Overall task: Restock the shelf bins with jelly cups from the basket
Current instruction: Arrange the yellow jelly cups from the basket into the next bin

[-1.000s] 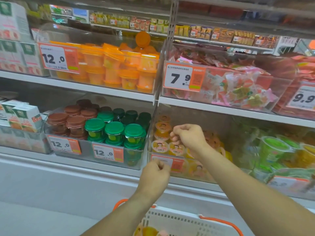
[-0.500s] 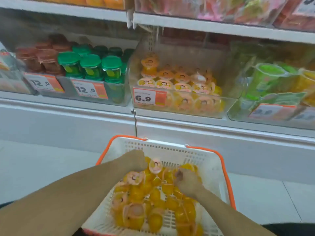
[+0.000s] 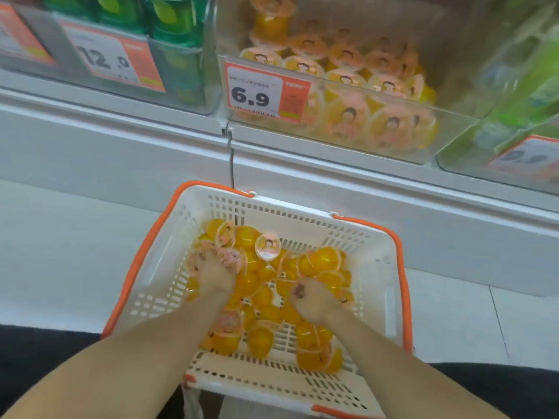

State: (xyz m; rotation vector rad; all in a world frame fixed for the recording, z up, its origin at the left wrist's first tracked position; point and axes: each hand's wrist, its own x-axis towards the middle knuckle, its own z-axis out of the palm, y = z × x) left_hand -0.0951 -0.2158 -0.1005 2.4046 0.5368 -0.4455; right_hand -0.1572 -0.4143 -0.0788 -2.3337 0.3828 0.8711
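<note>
A white basket with orange handles [image 3: 378,267] stands on the floor below the shelf, holding several yellow jelly cups [image 3: 260,340] with pink lids. My left hand [image 3: 213,272] is down among the cups at the basket's left, fingers curled round pink-lidded cups. My right hand [image 3: 313,299] is in the middle right of the pile, fingers curled into the cups and gripping some. Above, the clear shelf bin [image 3: 447,128] with the 6.9 price tag [image 3: 267,93] holds several of the same cups.
A bin of green-lidded cups [image 3: 178,31] with a 12.0 tag sits left of the jelly bin. A bin of green packs [image 3: 532,86] sits right of it. The white shelf base [image 3: 121,140] runs behind the basket, on a pale tiled floor.
Both hands came down from the shelf bin into the basket. The view tilted down and closer. Since half a second ago both hands dug deeper into the cups.
</note>
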